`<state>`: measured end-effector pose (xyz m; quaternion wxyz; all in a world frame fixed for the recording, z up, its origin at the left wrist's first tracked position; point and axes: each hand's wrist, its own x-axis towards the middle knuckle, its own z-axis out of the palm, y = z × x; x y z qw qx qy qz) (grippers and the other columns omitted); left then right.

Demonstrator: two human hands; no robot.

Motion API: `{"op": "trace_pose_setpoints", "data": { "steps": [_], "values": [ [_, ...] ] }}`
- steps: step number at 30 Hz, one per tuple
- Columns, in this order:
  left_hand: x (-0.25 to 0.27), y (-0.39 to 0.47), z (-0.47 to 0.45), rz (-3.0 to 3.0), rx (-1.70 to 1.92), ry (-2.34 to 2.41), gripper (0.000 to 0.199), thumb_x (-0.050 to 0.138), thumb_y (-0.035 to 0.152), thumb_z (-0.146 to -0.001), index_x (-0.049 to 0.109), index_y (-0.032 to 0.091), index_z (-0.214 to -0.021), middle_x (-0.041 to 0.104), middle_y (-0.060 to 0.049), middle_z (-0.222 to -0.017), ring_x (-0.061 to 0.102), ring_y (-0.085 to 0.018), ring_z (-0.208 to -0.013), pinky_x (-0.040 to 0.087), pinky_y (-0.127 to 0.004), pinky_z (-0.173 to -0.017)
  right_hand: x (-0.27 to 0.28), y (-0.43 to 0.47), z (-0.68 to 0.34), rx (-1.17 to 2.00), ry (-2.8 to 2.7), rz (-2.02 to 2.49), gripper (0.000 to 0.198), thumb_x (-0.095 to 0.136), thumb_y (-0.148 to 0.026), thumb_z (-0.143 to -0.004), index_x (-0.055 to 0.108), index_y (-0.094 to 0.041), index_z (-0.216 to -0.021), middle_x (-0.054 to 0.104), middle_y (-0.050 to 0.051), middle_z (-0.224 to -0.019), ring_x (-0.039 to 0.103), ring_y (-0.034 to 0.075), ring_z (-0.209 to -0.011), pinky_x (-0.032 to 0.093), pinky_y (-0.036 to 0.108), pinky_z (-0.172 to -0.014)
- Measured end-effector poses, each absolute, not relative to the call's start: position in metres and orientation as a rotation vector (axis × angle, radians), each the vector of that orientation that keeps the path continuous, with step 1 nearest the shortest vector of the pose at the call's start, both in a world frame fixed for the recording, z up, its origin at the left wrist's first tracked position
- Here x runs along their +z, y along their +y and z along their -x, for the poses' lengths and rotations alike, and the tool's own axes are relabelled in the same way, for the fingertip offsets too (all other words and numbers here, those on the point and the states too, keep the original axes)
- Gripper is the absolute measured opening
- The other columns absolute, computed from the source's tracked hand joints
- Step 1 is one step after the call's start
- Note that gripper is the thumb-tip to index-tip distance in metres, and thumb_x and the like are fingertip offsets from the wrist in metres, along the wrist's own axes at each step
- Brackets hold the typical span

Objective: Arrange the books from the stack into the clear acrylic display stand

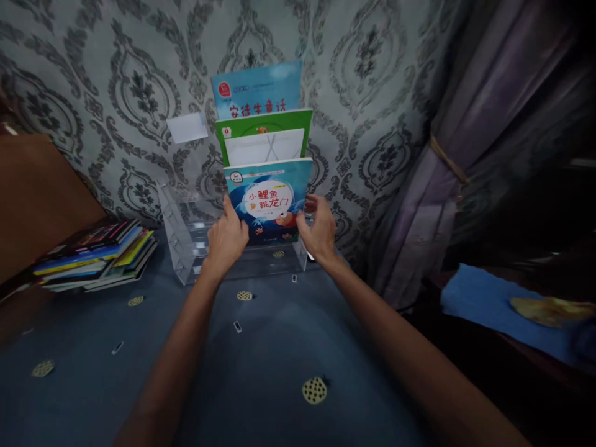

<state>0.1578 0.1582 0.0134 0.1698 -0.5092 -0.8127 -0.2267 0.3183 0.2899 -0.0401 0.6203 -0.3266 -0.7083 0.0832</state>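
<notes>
A blue picture book (267, 205) with red Chinese lettering and a fish on its cover stands upright at the front of a clear tiered book rack (179, 233). My left hand (227, 233) grips its left edge, thumb on the cover. At the right edge my right hand (320, 228) holds the same book, thumb in front and fingers partly behind. Rising behind it in the rack are a white sheet or book (265, 147), a green book (305, 118) and a light blue book (258, 87). Their lower parts are hidden.
Left of the rack lies a stack of books (100, 257) beside a brown box-like object (44, 198). A white card (187, 127) shows above the rack's left side. Patterned wallpaper backs the table, and a purple curtain (414, 217) hangs right. Blue cloth (488, 307) lies far right.
</notes>
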Motion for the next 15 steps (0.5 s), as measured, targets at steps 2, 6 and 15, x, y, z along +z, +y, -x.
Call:
{"op": "trace_pose_setpoints", "data": {
  "steps": [2, 6, 15],
  "values": [
    [0.018, 0.155, -0.159, 1.461, -0.634, -2.337, 0.071, 0.043, 0.025, -0.094, 0.016, 0.004, -0.156, 0.072, -0.022, -0.112, 0.071, -0.034, -0.101, 0.055, -0.048, -0.089, -0.04, 0.292, -0.319, 0.21, -1.614, 0.728, 0.031, 0.056, -0.03, -0.087, 0.054, -0.022, -0.117, 0.069, 0.01, -0.106, 0.067, 0.027, -0.092, 0.053, 0.049, -0.087],
    [0.028, 0.148, -0.157, 1.548, -0.597, -2.367, 0.068, 0.045, 0.028, -0.092, 0.022, 0.006, -0.153, 0.073, -0.019, -0.106, 0.071, -0.033, -0.098, 0.055, -0.045, -0.087, -0.037, 0.291, -0.321, 0.225, -1.598, 0.676, 0.029, 0.056, -0.028, -0.088, 0.054, -0.024, -0.116, 0.071, 0.008, -0.103, 0.067, 0.025, -0.094, 0.055, 0.044, -0.087],
    [0.036, 0.141, -0.15, 1.701, -0.606, -2.381, 0.065, 0.046, 0.031, -0.09, 0.028, 0.01, -0.149, 0.073, -0.017, -0.108, 0.07, -0.033, -0.099, 0.054, -0.044, -0.086, -0.022, 0.284, -0.326, 0.289, -1.542, 0.63, 0.031, 0.053, -0.021, -0.082, 0.056, -0.021, -0.113, 0.07, 0.008, -0.098, 0.067, 0.023, -0.091, 0.055, 0.041, -0.081]
  ]
}}
